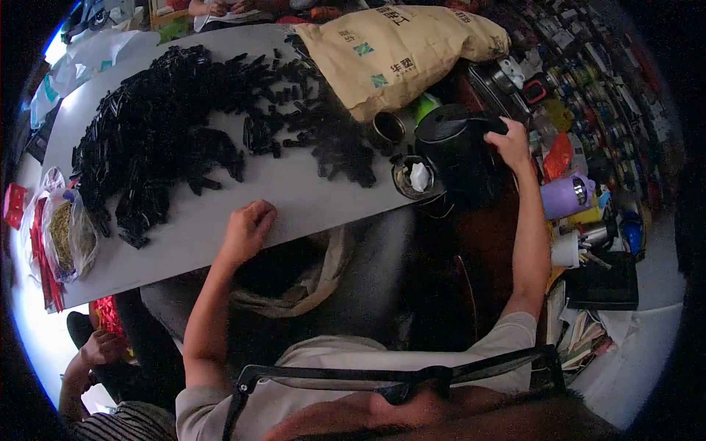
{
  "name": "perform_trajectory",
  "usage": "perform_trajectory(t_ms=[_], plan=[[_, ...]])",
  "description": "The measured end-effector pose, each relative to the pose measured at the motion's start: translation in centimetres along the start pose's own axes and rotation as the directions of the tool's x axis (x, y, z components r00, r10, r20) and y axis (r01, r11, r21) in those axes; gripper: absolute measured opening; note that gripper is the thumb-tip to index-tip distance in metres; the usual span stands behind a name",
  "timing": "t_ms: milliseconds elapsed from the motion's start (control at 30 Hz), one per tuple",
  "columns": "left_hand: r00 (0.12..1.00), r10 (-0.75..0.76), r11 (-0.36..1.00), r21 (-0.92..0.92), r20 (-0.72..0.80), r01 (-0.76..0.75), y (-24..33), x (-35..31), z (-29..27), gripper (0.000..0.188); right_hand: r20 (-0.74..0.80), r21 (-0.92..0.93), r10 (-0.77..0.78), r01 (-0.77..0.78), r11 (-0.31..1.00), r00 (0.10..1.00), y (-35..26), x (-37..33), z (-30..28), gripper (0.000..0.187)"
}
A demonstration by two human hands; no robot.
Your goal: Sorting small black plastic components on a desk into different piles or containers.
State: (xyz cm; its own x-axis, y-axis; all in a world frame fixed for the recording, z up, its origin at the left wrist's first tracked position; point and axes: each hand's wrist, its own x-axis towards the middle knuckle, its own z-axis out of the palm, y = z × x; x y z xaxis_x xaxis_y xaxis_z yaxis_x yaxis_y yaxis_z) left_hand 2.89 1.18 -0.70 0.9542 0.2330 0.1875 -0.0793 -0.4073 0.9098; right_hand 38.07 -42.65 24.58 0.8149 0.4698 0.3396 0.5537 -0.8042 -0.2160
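At the table's right end stands a black lidded kettle (456, 158). My right hand (510, 145) is closed round the handle on its right side. My left hand (250, 223) rests as a loose fist by the near edge of the grey table (220, 213), with nothing showing in it. Beyond that fist lies a wide heap of small black plastic pieces (158, 117). Left of the kettle are a round tin (387, 128) and a bowl (402, 184) with crumpled white paper (419, 176) in it.
A large tan paper sack (397, 55) lies at the back right. A clear bag of dried stuff (70, 231) sits at the left end. A purple cup (566, 197) and a white pen mug (568, 250) stand right of my arm. Other people's hands (217, 9) (101, 347) show far off and lower left.
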Motion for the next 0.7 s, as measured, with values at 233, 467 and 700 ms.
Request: perform_trajectory(t_ms=[233, 467, 700], plan=[[1.000, 0.019, 0.997, 0.069, 0.011, -0.019, 0.0, 0.0, -0.3, 0.013, 0.188, 0.051, 0.036, -0.047, 0.998, 0.981, -6.9, 1.6, -0.4, 0.040], [0.999, 0.054, 0.998, 0.044, 0.002, -0.054, -0.3, 0.2, -0.1, 0.015, 0.221, -0.182, 0.090, -0.049, 0.982, 0.971, -5.7, 4.4, 0.6, 0.078], [0.997, 0.079, 0.996, 0.054, -0.014, -0.078, -0.4, -0.1, -0.2, 0.015, 0.224, -0.206, 0.089, -0.042, 0.978, 0.971, -7.8, 4.8, 0.2, 0.077]])
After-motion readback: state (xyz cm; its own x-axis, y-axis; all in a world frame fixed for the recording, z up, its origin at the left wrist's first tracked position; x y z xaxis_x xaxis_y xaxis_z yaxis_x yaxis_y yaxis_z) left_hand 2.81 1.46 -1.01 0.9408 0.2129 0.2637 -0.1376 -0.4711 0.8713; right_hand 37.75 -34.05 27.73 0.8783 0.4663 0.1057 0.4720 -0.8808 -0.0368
